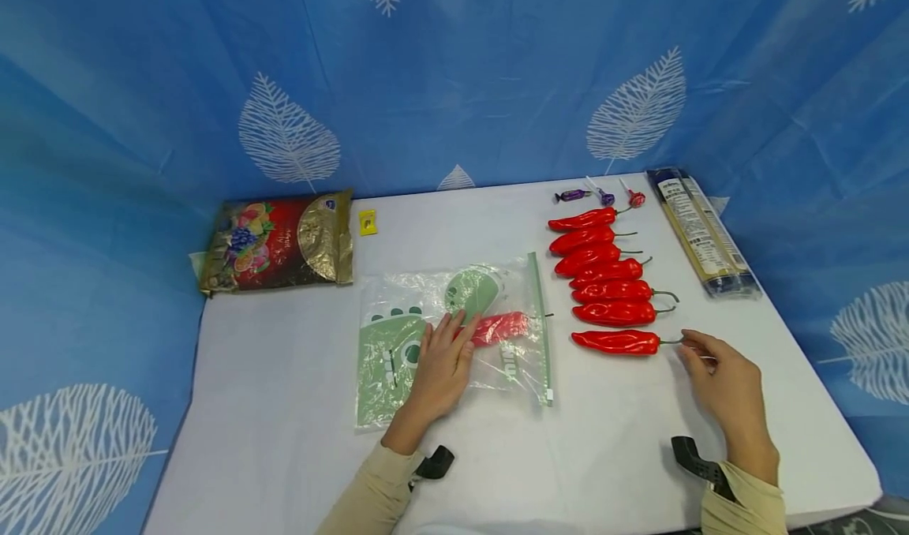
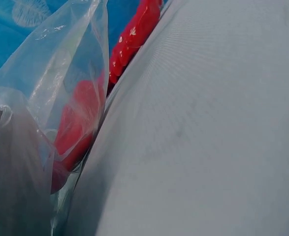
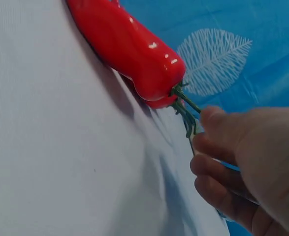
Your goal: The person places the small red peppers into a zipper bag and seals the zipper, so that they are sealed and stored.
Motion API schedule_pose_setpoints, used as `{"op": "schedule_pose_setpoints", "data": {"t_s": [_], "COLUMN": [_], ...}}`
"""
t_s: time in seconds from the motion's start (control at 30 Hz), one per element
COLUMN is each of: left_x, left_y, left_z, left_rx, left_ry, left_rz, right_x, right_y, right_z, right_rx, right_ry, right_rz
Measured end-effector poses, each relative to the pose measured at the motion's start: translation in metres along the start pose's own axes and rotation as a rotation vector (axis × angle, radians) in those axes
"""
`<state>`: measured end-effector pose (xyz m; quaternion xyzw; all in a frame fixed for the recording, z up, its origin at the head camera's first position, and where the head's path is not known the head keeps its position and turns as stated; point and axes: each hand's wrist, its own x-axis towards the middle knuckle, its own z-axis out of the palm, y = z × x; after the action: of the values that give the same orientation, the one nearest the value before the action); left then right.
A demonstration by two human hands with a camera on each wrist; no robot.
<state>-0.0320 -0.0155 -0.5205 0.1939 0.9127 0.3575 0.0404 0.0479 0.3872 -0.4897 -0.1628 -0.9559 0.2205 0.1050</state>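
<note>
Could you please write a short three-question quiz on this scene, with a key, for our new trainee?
1. Multiple choice: what does the right hand pinch?
A) the purple lollipop
B) the stem of a red chili pepper
C) the yellow-wrapped candy

2. True or false: the left hand rests on the printed plastic zip bag.

3. Count: how many red chili peppers lie outside that bag on the white-covered table?

Key: 1. B. 2. True. 3. Seven, counting the one whose stem is pinched.
</note>
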Motion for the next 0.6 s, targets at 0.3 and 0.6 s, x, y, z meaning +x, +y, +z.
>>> {"op": "schedule_pose_setpoints", "data": {"t_s": [0.3,0.6], "left_x": [-0.001,-0.001], "left_y": [0.001,0.001], "left_z": [0.000,0.001], "left_rx": [0.010,-0.001], "left_ry": [0.000,-0.008], "left_rz": [-0.005,-0.008], "right_x": [-0.007,-0.009], "right_y": [-0.014,-0.020], "right_z": [0.006,-0.001], "right_rx": [0.247,0.518], "right_ry": [0.021,0.101], "right_rz": [0.062,0.254]}}
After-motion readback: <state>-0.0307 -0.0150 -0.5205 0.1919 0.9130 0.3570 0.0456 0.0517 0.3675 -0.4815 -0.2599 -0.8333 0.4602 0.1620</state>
